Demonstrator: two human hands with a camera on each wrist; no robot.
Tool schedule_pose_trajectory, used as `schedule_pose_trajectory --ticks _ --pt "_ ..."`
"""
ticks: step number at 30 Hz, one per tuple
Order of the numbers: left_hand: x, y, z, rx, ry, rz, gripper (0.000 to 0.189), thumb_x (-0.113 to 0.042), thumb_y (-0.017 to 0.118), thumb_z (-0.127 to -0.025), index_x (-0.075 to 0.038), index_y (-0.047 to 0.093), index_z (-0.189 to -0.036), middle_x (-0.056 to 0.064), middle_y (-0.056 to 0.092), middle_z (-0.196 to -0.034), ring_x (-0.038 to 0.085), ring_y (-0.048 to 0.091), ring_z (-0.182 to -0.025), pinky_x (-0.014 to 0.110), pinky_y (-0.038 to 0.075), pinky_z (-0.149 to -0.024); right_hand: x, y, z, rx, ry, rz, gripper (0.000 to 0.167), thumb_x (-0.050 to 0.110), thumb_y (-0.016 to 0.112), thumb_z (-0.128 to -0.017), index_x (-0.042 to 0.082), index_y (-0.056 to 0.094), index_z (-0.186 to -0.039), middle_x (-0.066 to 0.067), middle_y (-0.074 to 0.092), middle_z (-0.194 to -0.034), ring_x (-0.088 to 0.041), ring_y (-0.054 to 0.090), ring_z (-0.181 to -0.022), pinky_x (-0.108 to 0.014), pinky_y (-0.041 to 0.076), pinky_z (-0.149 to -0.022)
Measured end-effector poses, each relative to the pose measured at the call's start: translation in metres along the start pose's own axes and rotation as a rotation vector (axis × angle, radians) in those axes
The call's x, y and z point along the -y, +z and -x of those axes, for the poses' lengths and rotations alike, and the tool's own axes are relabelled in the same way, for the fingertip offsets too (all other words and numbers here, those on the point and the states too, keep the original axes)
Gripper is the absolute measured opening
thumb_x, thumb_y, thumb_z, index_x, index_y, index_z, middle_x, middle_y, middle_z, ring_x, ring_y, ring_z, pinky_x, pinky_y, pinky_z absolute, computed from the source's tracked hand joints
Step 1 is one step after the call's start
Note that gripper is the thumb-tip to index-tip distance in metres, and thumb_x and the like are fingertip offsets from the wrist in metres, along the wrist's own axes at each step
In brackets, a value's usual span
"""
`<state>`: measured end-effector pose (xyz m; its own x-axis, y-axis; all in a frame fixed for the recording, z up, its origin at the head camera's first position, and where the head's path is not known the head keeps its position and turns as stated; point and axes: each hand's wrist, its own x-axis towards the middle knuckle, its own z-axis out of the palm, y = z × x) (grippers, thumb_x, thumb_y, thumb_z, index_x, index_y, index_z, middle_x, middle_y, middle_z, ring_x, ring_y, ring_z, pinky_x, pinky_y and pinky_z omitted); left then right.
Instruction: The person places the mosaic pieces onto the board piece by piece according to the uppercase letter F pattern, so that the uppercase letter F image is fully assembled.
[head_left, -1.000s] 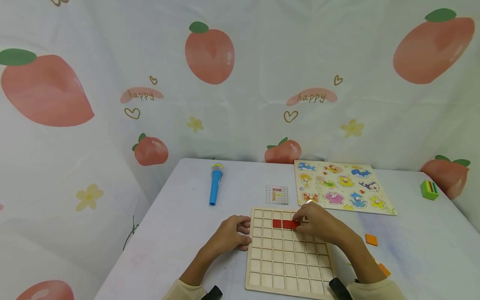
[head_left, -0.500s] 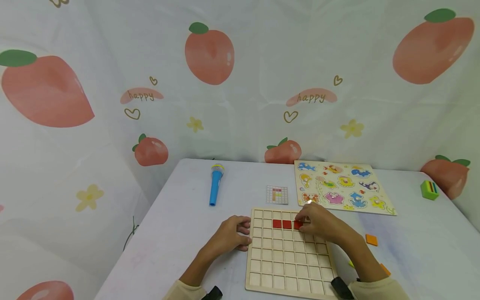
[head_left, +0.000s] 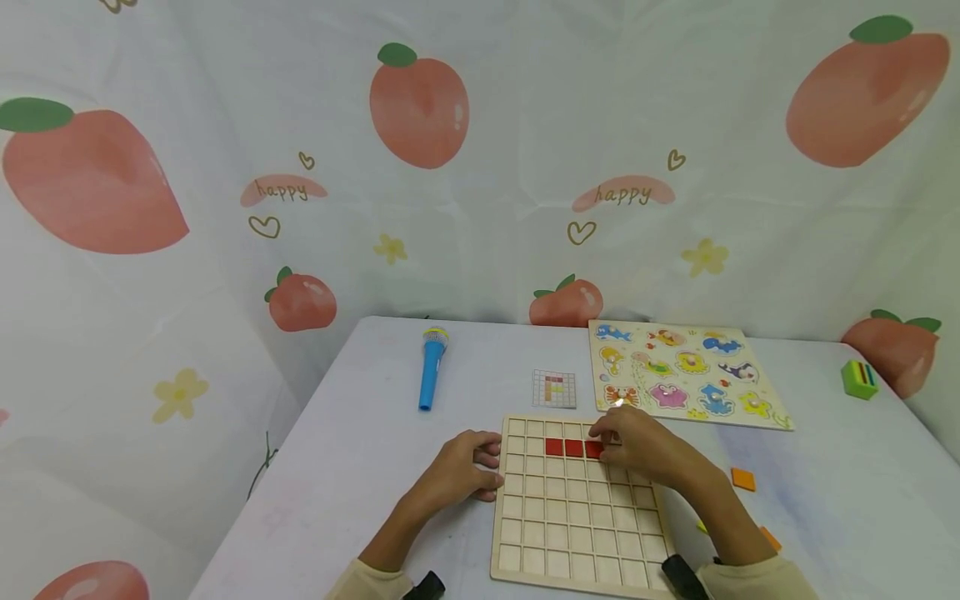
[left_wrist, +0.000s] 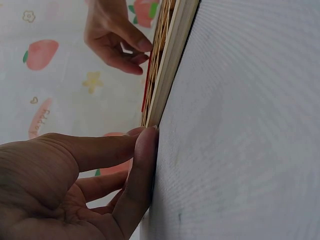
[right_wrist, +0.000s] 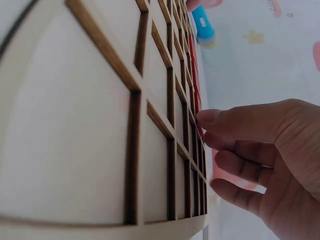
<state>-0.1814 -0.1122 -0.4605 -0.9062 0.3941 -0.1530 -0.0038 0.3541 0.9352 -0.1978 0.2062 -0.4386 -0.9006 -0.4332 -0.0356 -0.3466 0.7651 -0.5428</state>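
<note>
A wooden grid board [head_left: 558, 518] lies on the white table, with thin raised strips dividing it into square cells. In its second row, three red square tiles sit side by side: the left tile [head_left: 553, 447], the middle tile [head_left: 573, 448] and the right tile [head_left: 592, 450]. My right hand [head_left: 647, 446] bends over the right tile, index finger and thumb at its edges; in the right wrist view the thumb tip [right_wrist: 207, 116] touches the red strip. My left hand [head_left: 455, 471] rests thumb and relaxed fingers against the board's left edge [left_wrist: 167, 70], as the left wrist view also shows.
Behind the board lies a small printed pattern card [head_left: 554, 389]. A blue toy microphone [head_left: 431, 371] is at the back left, a sea-animal puzzle [head_left: 690, 371] at the back right. Orange tiles [head_left: 743, 479] lie right of the board; a green block [head_left: 858, 380] stands far right.
The right red tile has shifted slightly under my right fingers and now sits in line with the other two. My right hand has moved slightly right; the left hand stays put.
</note>
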Motion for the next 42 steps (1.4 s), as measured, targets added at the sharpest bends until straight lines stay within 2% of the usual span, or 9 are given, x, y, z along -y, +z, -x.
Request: schedule_pose_trajectory --ticks 6,14,19,29,34,42 --pt "0.0 0.001 0.0 0.002 -0.001 -0.008 0.063 0.01 0.08 -0.086 0.009 0.056 -0.144 0.013 0.063 -0.117 0.023 0.064 -0.103 0.032 0.068 -0.067 0.0 0.001 0.001 0.008 -0.001 -0.015 0.021 0.01 0.082 -0.09 0.007 0.079 -0.111 0.006 0.069 -0.098 -0.013 0.057 -0.091 -0.034 0.057 -0.082" --pt "0.0 0.001 -0.001 0.005 -0.005 -0.015 0.063 0.009 0.08 -0.087 0.008 0.056 -0.145 0.012 0.063 -0.118 0.023 0.064 -0.103 0.031 0.067 -0.067 -0.004 -0.005 0.008 0.007 0.05 -0.094 0.024 0.015 0.079 -0.093 0.008 0.078 -0.116 0.005 0.075 -0.108 -0.014 0.064 -0.099 -0.04 0.06 -0.091" --pt "0.0 0.0 0.0 0.007 -0.001 -0.004 0.063 0.01 0.08 -0.086 0.008 0.056 -0.144 0.013 0.063 -0.119 0.024 0.064 -0.104 0.033 0.068 -0.067 -0.013 -0.01 0.018 -0.022 0.027 -0.107 0.025 0.018 0.08 -0.094 0.007 0.078 -0.116 0.003 0.074 -0.109 -0.016 0.066 -0.1 -0.039 0.06 -0.087" --pt "0.0 0.001 0.0 0.004 -0.001 -0.012 0.063 0.01 0.08 -0.086 0.009 0.056 -0.144 0.013 0.063 -0.118 0.024 0.063 -0.104 0.033 0.068 -0.067 -0.035 -0.023 0.043 -0.065 0.06 -0.072 0.031 0.021 0.082 -0.091 0.006 0.077 -0.117 0.003 0.074 -0.108 -0.017 0.064 -0.099 -0.029 0.058 -0.082" --pt "0.0 0.001 0.0 0.004 0.002 -0.016 0.063 0.009 0.08 -0.086 0.008 0.056 -0.144 0.013 0.062 -0.118 0.024 0.063 -0.104 0.033 0.068 -0.067 -0.046 -0.029 0.057 -0.071 0.121 -0.063 0.035 0.022 0.084 -0.09 0.005 0.077 -0.12 0.003 0.074 -0.11 -0.018 0.065 -0.101 -0.027 0.058 -0.083" --pt "0.0 0.0 0.0 0.002 -0.001 -0.012 0.063 0.009 0.08 -0.086 0.009 0.055 -0.145 0.014 0.062 -0.12 0.023 0.063 -0.104 0.031 0.067 -0.067 -0.067 -0.041 0.074 -0.057 0.225 -0.066 0.039 0.023 0.083 -0.091 0.004 0.075 -0.124 -0.002 0.076 -0.113 -0.02 0.065 -0.1 -0.023 0.059 -0.077"
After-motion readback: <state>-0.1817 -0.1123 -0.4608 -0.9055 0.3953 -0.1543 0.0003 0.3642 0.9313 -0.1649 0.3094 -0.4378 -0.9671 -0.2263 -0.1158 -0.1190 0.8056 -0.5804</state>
